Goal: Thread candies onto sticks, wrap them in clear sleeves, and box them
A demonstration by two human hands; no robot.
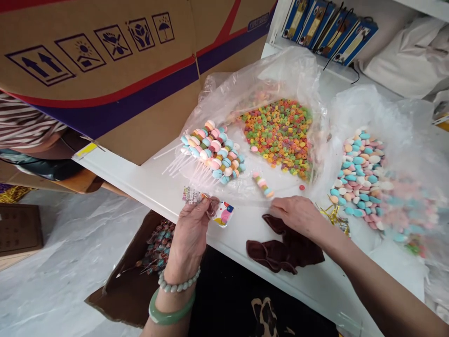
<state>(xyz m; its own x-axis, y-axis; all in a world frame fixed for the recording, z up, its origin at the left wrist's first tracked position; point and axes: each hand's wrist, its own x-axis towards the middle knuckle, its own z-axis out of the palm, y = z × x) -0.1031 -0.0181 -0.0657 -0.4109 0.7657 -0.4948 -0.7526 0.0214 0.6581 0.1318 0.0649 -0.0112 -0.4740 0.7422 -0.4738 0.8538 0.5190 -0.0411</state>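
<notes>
My left hand point(192, 224) is closed on a small clear packet with a printed colourful label point(223, 214), near the table's front edge. My right hand point(294, 210) reaches over a dark brown cloth point(301, 252), its fingertips by the lower end of a candy skewer point(263, 185); whether they grip its stick is too small to tell. Beyond my left hand lies a pile of candy skewers point(213, 150) with white sticks pointing left. Ring-shaped gummies point(280, 131) in red, orange, yellow and green lie on clear plastic behind the single skewer.
A large cardboard box point(147, 117) stands at the back left. Pastel candies point(361, 178) in plastic and gold ties point(335, 216) lie on the right. Below the table edge, an open box point(129, 290) holds wrapped skewers. Blue folders point(329, 28) stand behind.
</notes>
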